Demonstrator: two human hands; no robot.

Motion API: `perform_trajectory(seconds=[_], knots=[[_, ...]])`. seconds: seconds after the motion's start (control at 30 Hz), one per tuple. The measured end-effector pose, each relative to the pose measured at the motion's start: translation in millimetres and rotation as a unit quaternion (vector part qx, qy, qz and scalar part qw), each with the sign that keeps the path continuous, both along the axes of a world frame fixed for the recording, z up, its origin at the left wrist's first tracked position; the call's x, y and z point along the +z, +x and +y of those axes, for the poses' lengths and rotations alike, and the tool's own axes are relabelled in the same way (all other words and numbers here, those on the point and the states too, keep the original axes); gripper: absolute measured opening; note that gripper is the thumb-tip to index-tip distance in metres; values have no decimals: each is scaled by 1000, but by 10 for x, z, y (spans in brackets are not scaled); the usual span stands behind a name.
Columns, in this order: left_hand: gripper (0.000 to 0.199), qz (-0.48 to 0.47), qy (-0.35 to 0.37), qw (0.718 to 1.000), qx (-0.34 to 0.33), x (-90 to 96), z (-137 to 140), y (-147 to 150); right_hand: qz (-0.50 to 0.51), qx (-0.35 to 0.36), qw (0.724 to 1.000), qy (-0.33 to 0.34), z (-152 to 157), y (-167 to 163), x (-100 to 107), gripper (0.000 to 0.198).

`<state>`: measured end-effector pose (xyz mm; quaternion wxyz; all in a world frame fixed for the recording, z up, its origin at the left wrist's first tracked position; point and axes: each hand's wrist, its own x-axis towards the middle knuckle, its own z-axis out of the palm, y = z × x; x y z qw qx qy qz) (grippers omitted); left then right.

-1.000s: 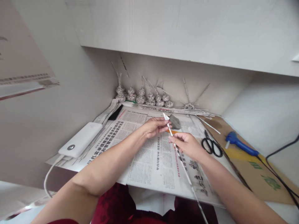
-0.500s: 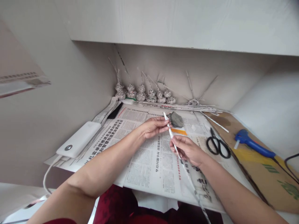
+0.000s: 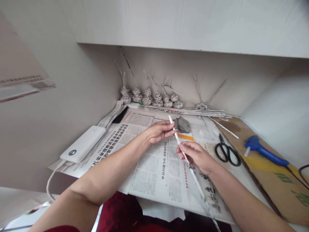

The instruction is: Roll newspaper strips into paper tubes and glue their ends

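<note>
A long, thin rolled paper tube (image 3: 196,181) slants from the middle of the table down past its front edge. My left hand (image 3: 162,131) pinches it close to its upper end, which sticks out above the fingers. A little lower, my right hand (image 3: 193,154) grips the same tube between thumb and fingers. Newspaper (image 3: 147,170) lies flat beneath both hands. Just beyond them is a grey lump (image 3: 182,124) of cloth or clay, I cannot tell which, beside an orange strip (image 3: 184,137).
Several woven paper gourds (image 3: 147,96) stand along the back wall, behind a bundle of paper tubes (image 3: 183,111). On the right are black scissors (image 3: 227,153) and a blue glue gun (image 3: 264,151) on cardboard (image 3: 277,190). A white power bank (image 3: 83,143) and a dark phone (image 3: 120,115) lie left.
The view has shifted slightly, so the background sits a little further right. Both hands keep their hold on the paper tube, almost unmoved.
</note>
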<state>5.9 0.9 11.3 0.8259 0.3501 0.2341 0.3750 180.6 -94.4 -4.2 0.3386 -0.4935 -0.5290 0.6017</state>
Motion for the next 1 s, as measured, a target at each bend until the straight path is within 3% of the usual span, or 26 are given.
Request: perform_trajectory(seconds=[0.17,0.47,0.87,1.0], knots=[[14,-7,-5,1000,-2,-8,-3,1,85,46,995,-37,7,19,-37,33],[8,3,-12,999,44,-19,22,9,-96,-32,992,76,-5,-33,9,35],[12,-31,-18,999,16,-19,19,4,108,27,993,-47,3,9,-39,30],[9,-31,-9,999,13,-25,24,-1,78,33,995,-46,8,-5,-33,33]])
